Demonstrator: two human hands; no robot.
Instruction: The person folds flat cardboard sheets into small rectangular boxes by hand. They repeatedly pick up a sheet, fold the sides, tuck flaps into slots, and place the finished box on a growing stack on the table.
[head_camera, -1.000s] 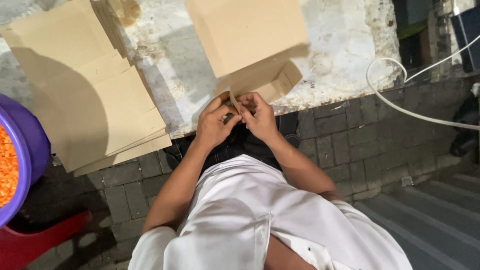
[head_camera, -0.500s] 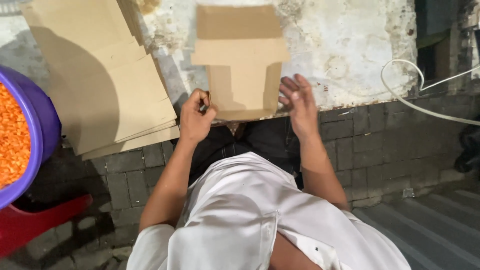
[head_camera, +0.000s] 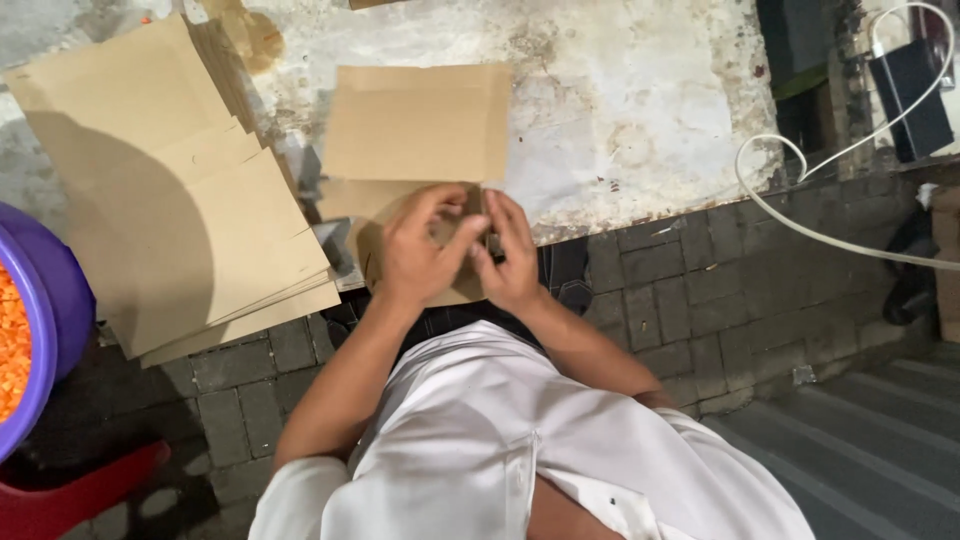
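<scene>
A brown paper piece (head_camera: 415, 125) lies on the stained white board (head_camera: 620, 110) in front of me, its near part folded. My left hand (head_camera: 420, 250) and my right hand (head_camera: 510, 250) sit side by side on that near folded part, fingers pinching and pressing the paper at its edge. Both hands cover most of the fold, so its shape is hidden. My white shirt fills the bottom of the view.
A stack of brown paper sheets (head_camera: 170, 210) lies to the left, overhanging the board's edge. A purple tub (head_camera: 55, 300) with orange grains stands at far left above a red stool (head_camera: 80, 490). A white cable (head_camera: 800, 210) curves on the right over grey paving bricks (head_camera: 720, 290).
My hands were together, then apart at the paper's two sides. Now they have come together again on the near fold. The view has shifted a little.
</scene>
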